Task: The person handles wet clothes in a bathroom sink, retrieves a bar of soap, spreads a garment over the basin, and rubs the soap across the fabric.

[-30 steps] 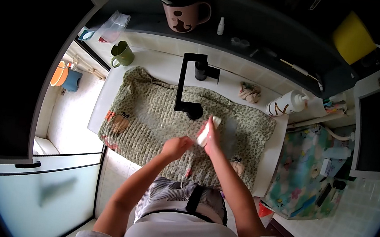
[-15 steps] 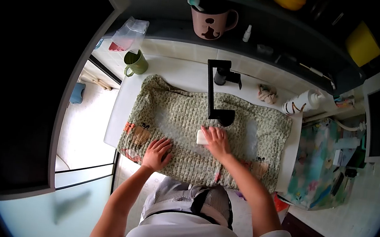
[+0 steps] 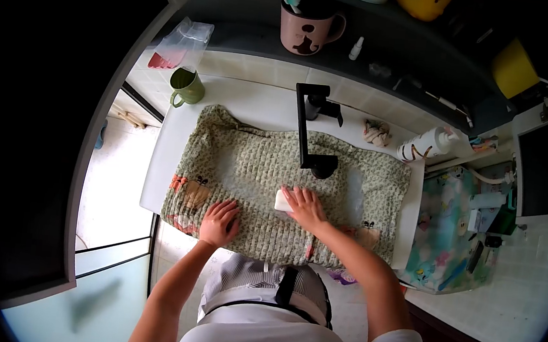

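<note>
A quilted green floral cloth point(image 3: 269, 150) is spread over a white washbasin, with whitish wet-looking or sudsy patches on it. My right hand point(image 3: 305, 207) is closed on a white bar of soap point(image 3: 282, 200), which rests against the cloth just below the tap. Near the cloth's front left edge, my left hand point(image 3: 219, 223) lies flat on the fabric, fingers stretched out, holding nothing. The black tap point(image 3: 320, 162) reaches out over the middle of the cloth.
On the basin's rim stand a green mug point(image 3: 187, 86), a crumpled small cloth point(image 3: 377, 133) and a white pump bottle point(image 3: 427, 145). A dark shelf above holds a pink mug point(image 3: 305, 33) and a small white bottle point(image 3: 356, 49). Right of the basin is a patterned cover point(image 3: 442, 222).
My right hand has slid the soap a little to the left across the cloth. My left hand stays in nearly the same place. The whole view has shifted slightly.
</note>
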The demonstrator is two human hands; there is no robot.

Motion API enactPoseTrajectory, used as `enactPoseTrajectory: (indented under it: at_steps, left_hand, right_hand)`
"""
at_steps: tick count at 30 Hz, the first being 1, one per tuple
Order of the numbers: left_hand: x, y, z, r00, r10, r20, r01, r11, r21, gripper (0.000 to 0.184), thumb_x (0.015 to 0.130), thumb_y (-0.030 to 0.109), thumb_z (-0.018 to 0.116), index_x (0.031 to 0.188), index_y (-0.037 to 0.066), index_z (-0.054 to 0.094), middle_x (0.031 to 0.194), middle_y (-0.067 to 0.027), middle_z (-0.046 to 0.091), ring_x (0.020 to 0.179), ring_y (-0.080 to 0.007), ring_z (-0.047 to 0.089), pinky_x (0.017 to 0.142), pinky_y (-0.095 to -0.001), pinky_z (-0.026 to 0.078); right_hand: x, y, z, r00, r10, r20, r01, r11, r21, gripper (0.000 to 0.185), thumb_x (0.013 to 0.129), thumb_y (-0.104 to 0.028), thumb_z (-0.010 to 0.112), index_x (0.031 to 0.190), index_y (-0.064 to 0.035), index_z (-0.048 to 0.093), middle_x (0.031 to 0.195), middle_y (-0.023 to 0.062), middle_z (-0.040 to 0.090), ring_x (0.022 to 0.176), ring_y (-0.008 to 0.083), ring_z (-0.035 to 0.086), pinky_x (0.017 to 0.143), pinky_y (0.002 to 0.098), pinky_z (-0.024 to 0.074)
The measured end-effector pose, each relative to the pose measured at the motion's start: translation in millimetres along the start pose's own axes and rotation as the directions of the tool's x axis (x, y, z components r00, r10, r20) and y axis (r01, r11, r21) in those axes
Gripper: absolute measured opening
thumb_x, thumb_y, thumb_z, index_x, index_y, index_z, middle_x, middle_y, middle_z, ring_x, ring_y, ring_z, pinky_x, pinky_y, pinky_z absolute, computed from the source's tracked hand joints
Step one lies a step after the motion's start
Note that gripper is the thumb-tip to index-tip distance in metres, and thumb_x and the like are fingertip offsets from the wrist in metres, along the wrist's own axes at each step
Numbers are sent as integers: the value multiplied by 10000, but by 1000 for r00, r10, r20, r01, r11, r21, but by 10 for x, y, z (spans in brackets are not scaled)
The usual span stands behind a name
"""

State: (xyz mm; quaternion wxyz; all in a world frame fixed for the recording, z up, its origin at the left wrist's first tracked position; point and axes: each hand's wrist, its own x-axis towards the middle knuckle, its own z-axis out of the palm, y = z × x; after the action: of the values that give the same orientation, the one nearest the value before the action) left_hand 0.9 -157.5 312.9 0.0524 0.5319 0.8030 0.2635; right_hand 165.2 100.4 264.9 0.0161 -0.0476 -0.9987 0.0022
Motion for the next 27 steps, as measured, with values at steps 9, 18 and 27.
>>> enactPoseTrajectory:
  at_steps: [9,18,27]
  left_hand:
    - [-35,16,3,1000,-25,-19,25,1000,-1,313,782,189,604,1064,59,644,1207,-110,612,1175,-289,535,1041,-447,367]
    - [-30,13,-9,999,-21,-33,21,1000,-4,310,781,191,605,1056,53,645,1199,-115,616,1170,-288,538,1031,-446,376]
    - [-54,-6,4,999,-25,-38,24,1000,-4,319,782,199,598,1063,53,641,1194,-120,616,1173,-289,535,1026,-454,376]
  right_hand:
    - [453,423,-47,889,402,-219,-403,914,43,702,894,-374,583,1468,-126,264,1258,237,437,995,366,532,861,496,436]
    - [420,473,-91,981,86,-176,-103,991,-91,752,890,-383,582,1496,-206,174,1190,211,467,981,356,542,678,432,503]
    - [169,-135,-130,977,105,186,-107,994,3,834,875,-377,587,1516,-231,74,1216,246,475,1049,381,507,896,474,438]
